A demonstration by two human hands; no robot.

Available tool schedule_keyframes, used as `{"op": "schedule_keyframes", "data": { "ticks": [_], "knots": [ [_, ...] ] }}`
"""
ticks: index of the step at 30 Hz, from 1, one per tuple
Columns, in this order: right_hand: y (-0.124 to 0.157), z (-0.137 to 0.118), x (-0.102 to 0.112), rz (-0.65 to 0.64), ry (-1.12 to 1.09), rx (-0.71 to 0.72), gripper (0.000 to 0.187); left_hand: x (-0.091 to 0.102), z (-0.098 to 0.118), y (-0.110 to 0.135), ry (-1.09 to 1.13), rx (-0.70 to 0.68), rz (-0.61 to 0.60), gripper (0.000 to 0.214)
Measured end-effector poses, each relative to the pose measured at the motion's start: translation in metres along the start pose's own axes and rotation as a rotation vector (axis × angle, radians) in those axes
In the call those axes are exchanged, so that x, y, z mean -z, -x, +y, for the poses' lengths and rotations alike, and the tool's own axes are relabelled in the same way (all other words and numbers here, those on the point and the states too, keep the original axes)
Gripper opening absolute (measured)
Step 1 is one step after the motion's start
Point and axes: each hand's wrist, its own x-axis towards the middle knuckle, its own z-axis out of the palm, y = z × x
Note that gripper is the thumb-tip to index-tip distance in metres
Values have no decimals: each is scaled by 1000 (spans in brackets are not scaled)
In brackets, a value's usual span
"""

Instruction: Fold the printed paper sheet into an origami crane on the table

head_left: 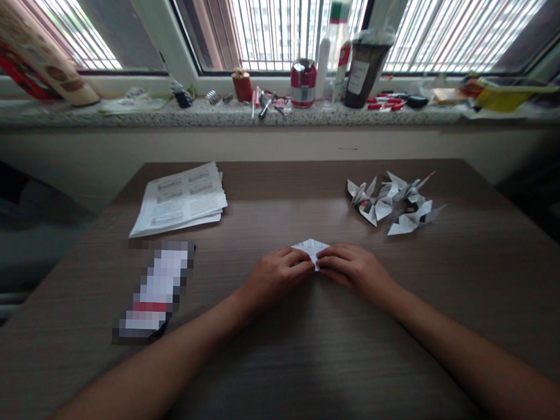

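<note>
A small folded piece of white paper (312, 248) lies on the table (265, 362) between my two hands, its upper edge rising to a blunt point. My left hand (280, 272) grips its left side, the fingers pressed together. From the other side, my right hand (356, 268) holds the right edge, with thumb and fingers closed at the paper. Both hands cover parts of the sheet, so its full shape is hidden. Beyond my right hand sits a cluster of folded paper cranes (390, 198), made of printed paper.
A stack of printed sheets (183, 197) lies at the back left, with a pixelated phone-like object (158, 288) nearer me. On the stone windowsill (164, 111) stand a red can (303, 82), a lidded drink cup (365, 69), a bottle, small tools and a yellow container (504, 95).
</note>
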Motion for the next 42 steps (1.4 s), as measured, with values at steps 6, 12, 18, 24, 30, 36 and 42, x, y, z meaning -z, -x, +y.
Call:
{"op": "schedule_keyframes", "data": {
  "ticks": [6, 12, 18, 24, 30, 36, 42],
  "knots": [
    [2, 2, -4, -2, 11, 10, 15, -2, 0, -1, 41, 43, 12, 15],
    [-2, -3, -5, 35, -123, -71, 12, -5, -2, -1, 179, 146, 28, 11],
    [-3, -5, -8, 60, -194, -146, 8, -5, -2, -1, 291, 224, 107, 4],
    [-6, -5, -11, 90, -200, -176, 7, -4, -1, -5, 346, 302, 108, 9],
    [-8, -7, -8, 101, -216, -181, 5, -5, -4, -6, 378, 326, 117, 14],
    [-8, -7, -8, 83, -204, -181, 4, -3, -5, -8, 412, 325, 88, 13],
    [-6, -5, -10, 87, -167, -175, 7, 2, -4, -9, 477, 338, 68, 13]
  ]
}}
